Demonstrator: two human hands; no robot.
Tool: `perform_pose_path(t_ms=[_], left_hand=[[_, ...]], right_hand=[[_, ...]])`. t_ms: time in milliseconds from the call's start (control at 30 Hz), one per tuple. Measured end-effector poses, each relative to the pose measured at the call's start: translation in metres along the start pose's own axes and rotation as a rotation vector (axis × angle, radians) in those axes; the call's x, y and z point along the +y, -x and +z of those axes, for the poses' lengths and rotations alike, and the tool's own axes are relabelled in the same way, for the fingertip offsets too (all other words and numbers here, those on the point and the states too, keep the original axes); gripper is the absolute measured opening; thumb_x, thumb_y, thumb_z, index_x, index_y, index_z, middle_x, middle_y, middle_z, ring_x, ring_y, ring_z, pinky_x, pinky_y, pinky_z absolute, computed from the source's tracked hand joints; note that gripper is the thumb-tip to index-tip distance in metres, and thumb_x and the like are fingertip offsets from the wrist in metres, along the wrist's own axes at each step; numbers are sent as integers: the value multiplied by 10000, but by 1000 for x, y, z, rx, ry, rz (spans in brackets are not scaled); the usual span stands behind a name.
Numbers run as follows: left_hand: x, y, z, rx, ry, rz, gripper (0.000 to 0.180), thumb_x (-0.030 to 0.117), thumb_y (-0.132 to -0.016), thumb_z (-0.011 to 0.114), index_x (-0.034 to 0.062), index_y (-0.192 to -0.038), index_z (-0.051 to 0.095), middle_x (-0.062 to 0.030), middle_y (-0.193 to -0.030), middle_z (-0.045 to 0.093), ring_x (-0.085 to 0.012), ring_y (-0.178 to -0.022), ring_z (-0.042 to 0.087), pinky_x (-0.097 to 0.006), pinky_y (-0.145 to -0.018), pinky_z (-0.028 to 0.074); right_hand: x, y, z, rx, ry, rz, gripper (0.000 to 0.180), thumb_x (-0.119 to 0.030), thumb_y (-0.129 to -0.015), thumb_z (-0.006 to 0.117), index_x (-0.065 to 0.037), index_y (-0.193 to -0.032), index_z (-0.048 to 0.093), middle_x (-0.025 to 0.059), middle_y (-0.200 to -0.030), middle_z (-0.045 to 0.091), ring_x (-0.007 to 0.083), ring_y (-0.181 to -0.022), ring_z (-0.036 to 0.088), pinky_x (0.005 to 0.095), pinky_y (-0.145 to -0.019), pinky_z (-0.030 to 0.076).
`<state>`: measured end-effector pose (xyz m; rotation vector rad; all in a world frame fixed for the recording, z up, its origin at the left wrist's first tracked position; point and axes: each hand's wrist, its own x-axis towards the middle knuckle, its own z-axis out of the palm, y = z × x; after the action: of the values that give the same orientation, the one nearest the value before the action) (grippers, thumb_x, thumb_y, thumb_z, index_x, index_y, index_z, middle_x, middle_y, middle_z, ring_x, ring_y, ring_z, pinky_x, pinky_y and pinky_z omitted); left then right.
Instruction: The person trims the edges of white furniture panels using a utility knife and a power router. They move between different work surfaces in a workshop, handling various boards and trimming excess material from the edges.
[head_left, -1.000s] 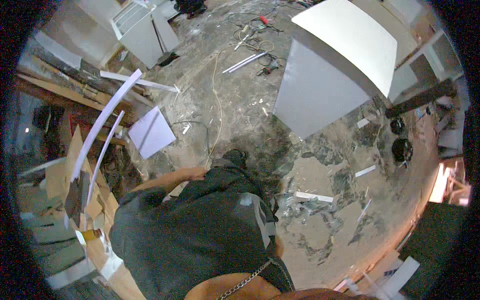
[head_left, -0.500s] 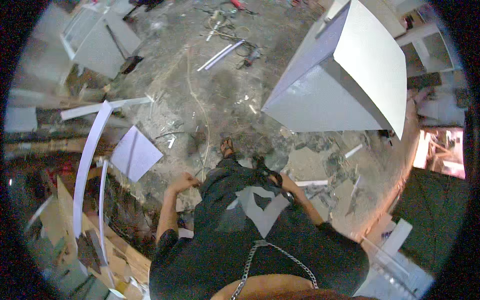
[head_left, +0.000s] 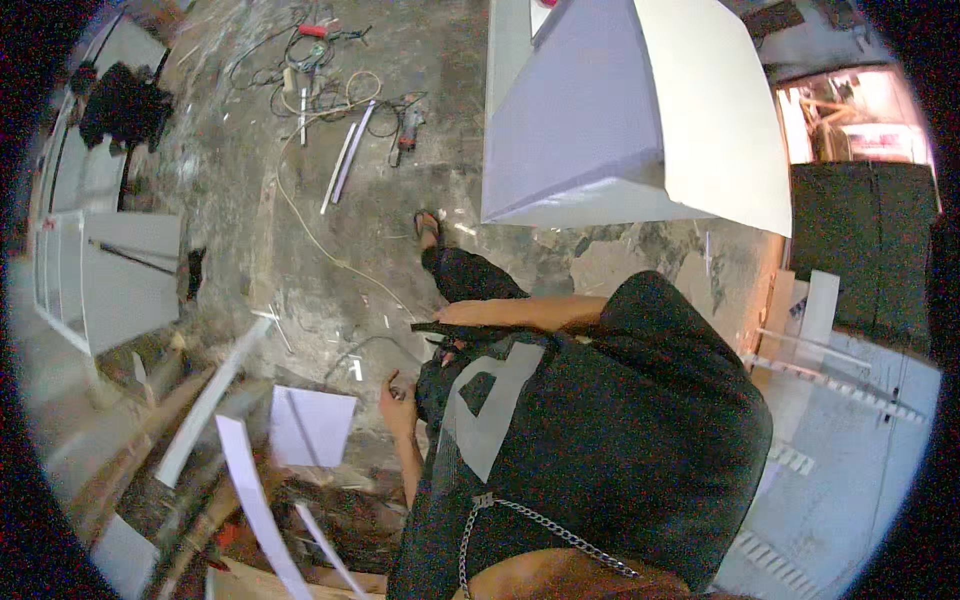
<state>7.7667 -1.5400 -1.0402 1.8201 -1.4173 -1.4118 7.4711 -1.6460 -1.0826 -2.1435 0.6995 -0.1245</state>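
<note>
My left hand [head_left: 398, 402] hangs low beside my body, fingers loosely curled and apart, with nothing visible in it. My right arm reaches across my front. Its hand [head_left: 446, 315] closes at a dark, narrow object [head_left: 430, 329] in front of my shirt; its kind is not clear, and the fingers are partly hidden. Just beyond my left hand, a small white offcut [head_left: 356, 369] lies on the floor. A pale square panel [head_left: 312, 427] is to the left of that hand.
A large white cabinet [head_left: 575, 120] stands ahead on the right. Two narrow strips [head_left: 342, 170], a corded power tool [head_left: 408, 130] and tangled cables lie on the floor ahead. A grey cabinet [head_left: 130, 275] stands left. Long pale strips [head_left: 258, 500] jut up at lower left.
My body and view have turned right, so the floor items have shifted in the picture. My right arm has swung across my front toward the left. One foot has stepped forward.
</note>
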Motion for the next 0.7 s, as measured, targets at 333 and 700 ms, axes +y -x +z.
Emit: perform_pose_path(t_ms=[333, 700], left_hand=[[195, -197, -126, -271, 16, -80, 434, 55, -915, 697, 85, -1330, 572, 73, -608, 423, -33, -557, 391, -220, -518, 303], [201, -389, -152, -386, -141, -155, 471, 92, -928, 693, 120, -1373, 540, -4, -677, 570, -107, -618, 511, -282, -597, 431]], right_hand=[[55, -155, -178, -232, -1013, 46, 338, -297, -835, 803, -61, -1057, 709, 128, -1020, 685, 208, -996, 636, 339, -862, 498], [127, -118, -293, -38, -1122, 385, 298, -1, -748, 743, -20, -1045, 739, 91, -970, 757, 183, -853, 701, 329, -791, 557]])
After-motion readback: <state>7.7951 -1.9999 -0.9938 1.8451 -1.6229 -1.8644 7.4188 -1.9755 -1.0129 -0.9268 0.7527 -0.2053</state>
